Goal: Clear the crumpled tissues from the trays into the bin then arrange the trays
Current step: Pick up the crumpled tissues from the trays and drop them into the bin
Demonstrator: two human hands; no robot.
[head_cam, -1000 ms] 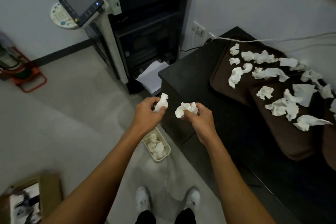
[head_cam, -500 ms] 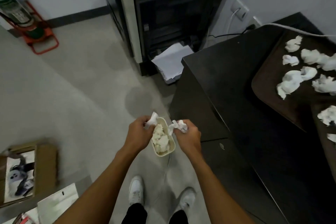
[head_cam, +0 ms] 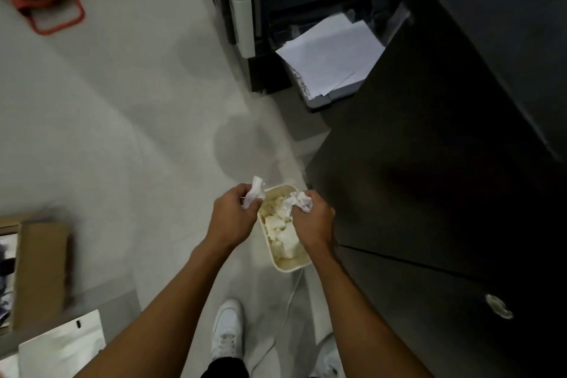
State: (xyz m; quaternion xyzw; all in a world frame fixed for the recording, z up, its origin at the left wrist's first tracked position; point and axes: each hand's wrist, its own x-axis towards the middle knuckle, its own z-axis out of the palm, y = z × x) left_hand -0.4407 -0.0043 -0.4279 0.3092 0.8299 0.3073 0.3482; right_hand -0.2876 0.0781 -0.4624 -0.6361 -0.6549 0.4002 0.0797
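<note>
A small cream bin stands on the floor beside the dark cabinet, with several crumpled tissues inside. My left hand grips a white crumpled tissue at the bin's left rim. My right hand grips another crumpled tissue directly over the bin's opening. The trays are out of view.
A dark cabinet fills the right side. A black copier with loose white paper stands ahead. A cardboard box and white sheet lie at lower left, a red stand at upper left. My white shoes stand below the bin.
My head has tilted further down, so the trays and tabletop have left the view. Both hands, each still holding its tissue, have come down from above the floor to the bin.
</note>
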